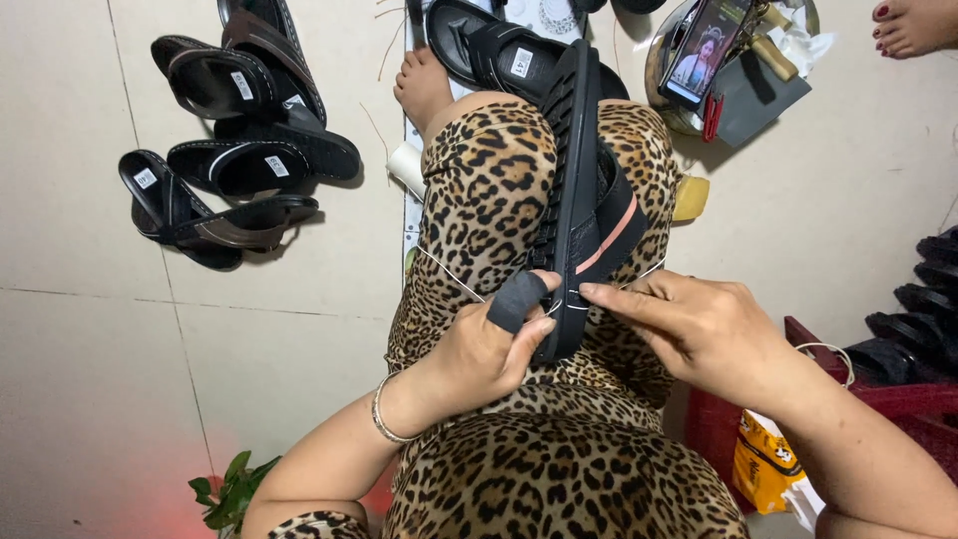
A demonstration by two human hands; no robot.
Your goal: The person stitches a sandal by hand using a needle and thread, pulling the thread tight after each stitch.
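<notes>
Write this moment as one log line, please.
left hand: steadies black sandal | right hand: pinches white thread | lap

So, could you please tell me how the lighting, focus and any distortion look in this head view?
Head view: even, soft light with faint shadows beside the pile of sandals on the floor tiles; a reddish glow tints the lower left corner by the green plant; wide-angle stretch bends the edges; the left hand, right hand and the black sandal they hold look sharp.
</notes>
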